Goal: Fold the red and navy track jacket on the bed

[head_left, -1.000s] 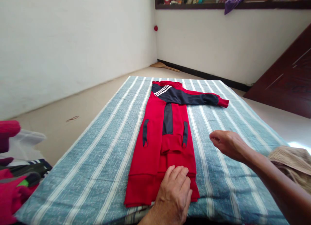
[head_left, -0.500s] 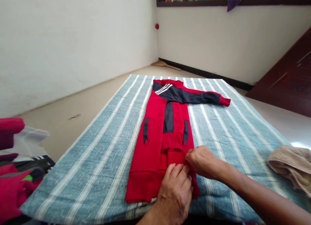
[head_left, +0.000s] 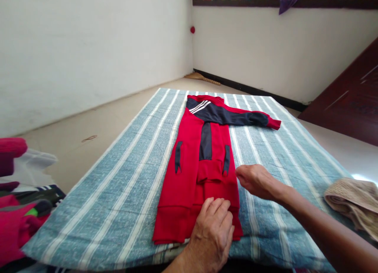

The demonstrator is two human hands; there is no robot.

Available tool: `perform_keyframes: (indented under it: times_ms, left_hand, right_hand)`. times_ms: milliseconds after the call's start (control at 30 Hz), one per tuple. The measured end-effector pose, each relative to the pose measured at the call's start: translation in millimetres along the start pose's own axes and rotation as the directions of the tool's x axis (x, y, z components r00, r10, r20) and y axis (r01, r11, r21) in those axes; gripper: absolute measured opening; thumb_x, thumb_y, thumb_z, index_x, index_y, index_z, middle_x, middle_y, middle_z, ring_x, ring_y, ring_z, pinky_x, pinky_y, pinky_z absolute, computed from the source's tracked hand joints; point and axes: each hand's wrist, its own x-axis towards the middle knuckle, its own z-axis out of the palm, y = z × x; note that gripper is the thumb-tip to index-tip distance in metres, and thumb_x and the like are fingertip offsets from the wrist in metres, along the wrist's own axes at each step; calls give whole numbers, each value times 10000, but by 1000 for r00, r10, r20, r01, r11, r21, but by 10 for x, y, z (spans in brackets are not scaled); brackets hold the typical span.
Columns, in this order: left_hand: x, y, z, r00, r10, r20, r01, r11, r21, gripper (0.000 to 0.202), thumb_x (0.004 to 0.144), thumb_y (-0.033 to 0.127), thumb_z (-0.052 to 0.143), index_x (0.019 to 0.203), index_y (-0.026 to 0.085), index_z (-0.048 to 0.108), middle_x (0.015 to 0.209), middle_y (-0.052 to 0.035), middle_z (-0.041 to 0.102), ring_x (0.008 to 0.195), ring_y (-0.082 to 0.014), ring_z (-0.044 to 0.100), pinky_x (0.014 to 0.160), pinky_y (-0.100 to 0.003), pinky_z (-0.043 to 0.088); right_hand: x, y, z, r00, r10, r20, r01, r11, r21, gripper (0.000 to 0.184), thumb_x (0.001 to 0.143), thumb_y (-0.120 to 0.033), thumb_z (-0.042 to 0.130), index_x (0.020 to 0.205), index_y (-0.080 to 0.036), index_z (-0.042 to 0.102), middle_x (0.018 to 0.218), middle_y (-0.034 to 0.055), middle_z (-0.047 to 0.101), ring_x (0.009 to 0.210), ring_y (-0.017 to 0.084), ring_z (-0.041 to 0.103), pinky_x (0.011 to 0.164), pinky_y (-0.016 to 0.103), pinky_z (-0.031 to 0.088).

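Note:
A red and navy track jacket [head_left: 189, 159] with white shoulder stripes lies folded lengthwise on a striped blue cloth. One navy sleeve [head_left: 236, 118] stretches out to the right across the cloth, its red cuff flat. My left hand [head_left: 215, 225] rests with fingers extended on the lower hem, pressing on the red fabric. Right beside the jacket's right edge is my right hand [head_left: 256, 181], its fingers curled closed. Its fingertips are hidden, so whether they pinch any fabric does not show.
The blue striped cloth [head_left: 118, 186] covers the raised surface. Piled clothes [head_left: 17, 222] sit at the lower left, and a folded beige towel [head_left: 351, 202] lies at the right edge. A broom [head_left: 202, 78] is on the floor by the far wall.
My right hand has shifted outward, up and to the right, from over the jacket to just beside its edge. That edge now looks straighter. The left hand has stayed in place.

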Motion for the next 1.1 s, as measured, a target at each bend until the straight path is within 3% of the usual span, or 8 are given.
perform_keyframes:
  times_ms: [167, 300, 467, 633, 767, 867, 967, 1100]
  left_hand:
    - [-8, -5, -3, 1000, 3, -2, -3, 1000, 11, 186, 846, 133, 476, 975, 160, 608, 1135, -83, 648, 1062, -260, 582, 991, -477, 442]
    - [5, -8, -5, 1000, 25, -12, -24, 999, 24, 182, 847, 124, 471, 965, 158, 606, 1152, -83, 644, 1063, -256, 580, 987, -473, 443]
    - [20, -7, 14, 999, 21, -47, -19, 999, 27, 182, 846, 112, 479, 957, 167, 614, 1119, -77, 656, 1051, -251, 579, 981, -469, 442]
    - [23, 1, -1, 999, 15, -29, -15, 1000, 20, 188, 848, 115, 481, 971, 159, 616, 1086, -85, 659, 1044, -247, 576, 981, -459, 444]
    - [29, -8, -3, 999, 31, -10, -31, 999, 12, 176, 833, 109, 492, 949, 160, 614, 1050, -84, 659, 1031, -237, 578, 985, -447, 442]
    - [27, -17, 20, 999, 34, -29, -33, 999, 27, 168, 835, 111, 488, 937, 166, 609, 1055, -83, 657, 1018, -235, 582, 975, -451, 444]
    - [24, -16, 39, 998, 28, -47, -27, 999, 27, 173, 844, 111, 475, 937, 166, 610, 1047, -78, 660, 1003, -238, 590, 961, -449, 448]
    - [26, -9, 43, 998, 28, -56, -26, 999, 26, 185, 843, 111, 468, 936, 167, 617, 1025, -86, 666, 999, -244, 593, 951, -449, 455]
  right_hand:
    - [-185, 215, 8, 984, 166, -69, -153, 974, 167, 199, 797, -131, 395, 664, -183, 534, 578, -30, 496, 529, 101, 427, 531, 230, 274]
    - [-313, 249, 17, 967, 242, -81, -213, 940, 266, 236, 849, -187, 396, 695, -181, 574, 570, -34, 495, 526, 105, 451, 530, 212, 317]
    - [-245, -57, 36, 992, 122, 23, -123, 953, 277, 260, 911, -254, 429, 799, -180, 651, 650, -15, 596, 577, 107, 513, 542, 210, 320]
    - [-2, -338, 70, 995, 79, 69, -89, 984, 153, 131, 802, -200, 556, 701, -171, 634, 663, 19, 637, 595, 135, 539, 532, 249, 250]
    - [93, -342, 52, 993, 67, 101, -75, 994, 84, 138, 772, -138, 527, 695, -149, 641, 674, 67, 658, 596, 155, 558, 524, 271, 221]
    - [81, -277, 29, 992, 64, 107, -73, 994, 85, 187, 777, -103, 487, 681, -169, 633, 659, 33, 653, 600, 137, 558, 532, 265, 226]
    - [46, -238, 23, 992, 63, 107, -75, 991, 108, 163, 796, -146, 508, 691, -186, 626, 651, -4, 642, 593, 116, 546, 533, 248, 234]
    - [41, -267, 64, 993, 71, 92, -80, 992, 101, 106, 782, -199, 569, 691, -175, 619, 649, 15, 633, 590, 133, 541, 523, 260, 209]
